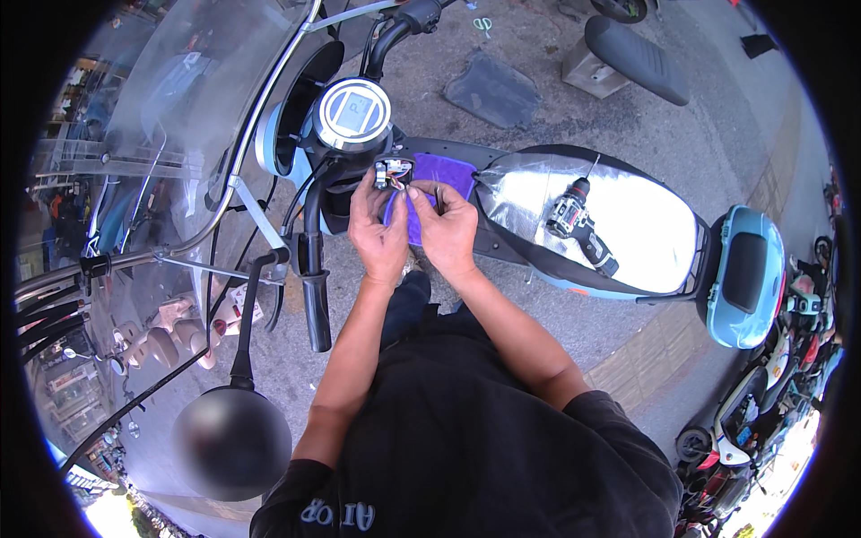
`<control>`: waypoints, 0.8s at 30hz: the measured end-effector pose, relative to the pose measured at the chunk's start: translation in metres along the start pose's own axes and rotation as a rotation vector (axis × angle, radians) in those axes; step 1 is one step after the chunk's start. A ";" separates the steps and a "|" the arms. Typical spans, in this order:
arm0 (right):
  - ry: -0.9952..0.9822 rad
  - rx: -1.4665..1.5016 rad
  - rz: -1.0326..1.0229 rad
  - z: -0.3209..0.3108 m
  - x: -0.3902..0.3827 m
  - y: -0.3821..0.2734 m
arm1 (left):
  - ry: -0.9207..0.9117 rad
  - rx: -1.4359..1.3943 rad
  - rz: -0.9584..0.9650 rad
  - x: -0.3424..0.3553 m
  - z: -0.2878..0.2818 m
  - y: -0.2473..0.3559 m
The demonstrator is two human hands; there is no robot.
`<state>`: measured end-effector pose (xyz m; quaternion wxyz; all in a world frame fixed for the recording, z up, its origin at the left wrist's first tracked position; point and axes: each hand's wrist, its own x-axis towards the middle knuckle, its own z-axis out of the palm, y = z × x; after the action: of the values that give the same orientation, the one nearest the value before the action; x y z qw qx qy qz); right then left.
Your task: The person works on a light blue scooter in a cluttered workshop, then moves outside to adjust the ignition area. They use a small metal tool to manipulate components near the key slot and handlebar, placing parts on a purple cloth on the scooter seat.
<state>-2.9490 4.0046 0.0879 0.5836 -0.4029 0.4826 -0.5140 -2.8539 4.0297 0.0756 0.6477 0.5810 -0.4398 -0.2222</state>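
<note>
Between my hands, in front of the scooter's handlebar column, is a small dark housing [393, 173] with white plugs and coloured wires showing in its open side. My left hand [378, 229] grips its left side, fingers curled around it. From the right, my right hand [447, 226] pinches at the wires by its lower edge; exactly what lies between those fingertips is too small to make out. Under the hands, a purple mat [444, 173] covers the scooter's footboard. A cordless drill [574, 220] lies on the silver-covered seat [650, 229], to the right of my hands.
Left of my hands are the round display [352, 114], handlebar grip [316, 309], mirror [233, 444] and clear windshield [193, 99]. A light-blue rear box [744, 278] stands behind the seat. Scissors [482, 25], a dark mat [491, 88] and a loose seat [639, 61] are beyond the scooter.
</note>
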 end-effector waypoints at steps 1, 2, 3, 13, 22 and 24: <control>-0.001 0.001 0.008 0.000 0.000 -0.001 | 0.008 0.008 -0.010 0.000 0.000 -0.001; -0.001 -0.008 0.012 -0.001 0.000 -0.001 | 0.013 0.016 -0.014 -0.001 0.001 -0.002; -0.002 -0.006 0.019 -0.001 -0.001 -0.002 | 0.020 0.023 -0.015 -0.001 0.001 -0.003; 0.026 -0.059 -0.015 0.002 -0.002 -0.003 | 0.028 0.226 0.079 0.000 -0.002 -0.005; 0.015 -0.373 -0.391 -0.004 0.003 -0.006 | 0.033 0.349 0.167 0.004 -0.005 -0.005; 0.009 -0.412 -0.428 -0.005 0.005 -0.008 | 0.035 0.361 0.188 0.004 -0.005 -0.005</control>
<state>-2.9553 3.9987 0.0940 0.3657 -0.6034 0.4833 -0.5182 -2.8467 4.0278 0.0728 0.5584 0.6479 -0.5136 -0.0683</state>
